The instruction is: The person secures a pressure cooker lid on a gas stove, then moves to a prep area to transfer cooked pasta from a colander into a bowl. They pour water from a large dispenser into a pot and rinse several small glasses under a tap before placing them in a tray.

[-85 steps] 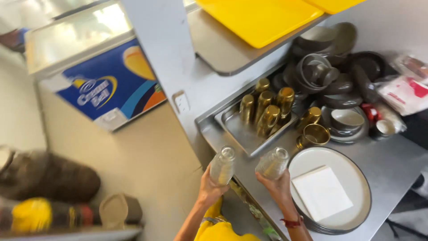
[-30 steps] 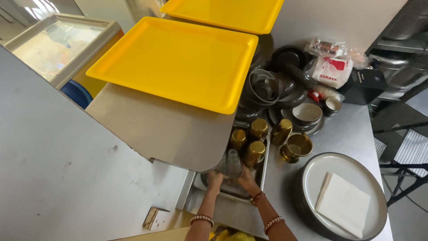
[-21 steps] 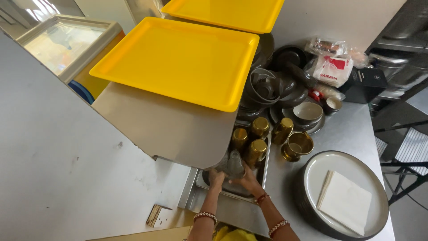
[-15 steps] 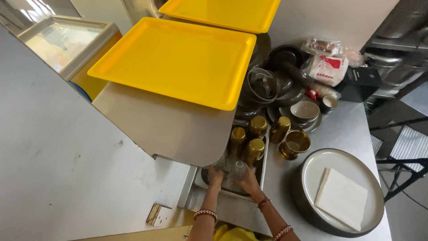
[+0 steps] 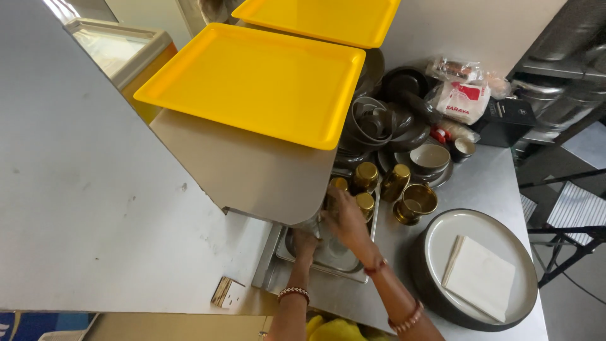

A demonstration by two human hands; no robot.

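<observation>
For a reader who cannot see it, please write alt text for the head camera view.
Seen from above, a person's left hand and right hand reach into a steel tray on a metal counter, beside brass-coloured cups. A yellow tray lies on the shelf above; a round plate holding a white napkin sits at the right.

Steel counter (image 5: 486,189) — brushed, matt. Yellow tray (image 5: 252,82) — smooth glossy plastic. Brass-toned cups (image 5: 416,202) polished; white napkin (image 5: 478,276) looks like paper.

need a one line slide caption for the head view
Both hands, left hand and right hand, reach into a steel tray beside brass cups, under a shelf with yellow trays.
</observation>
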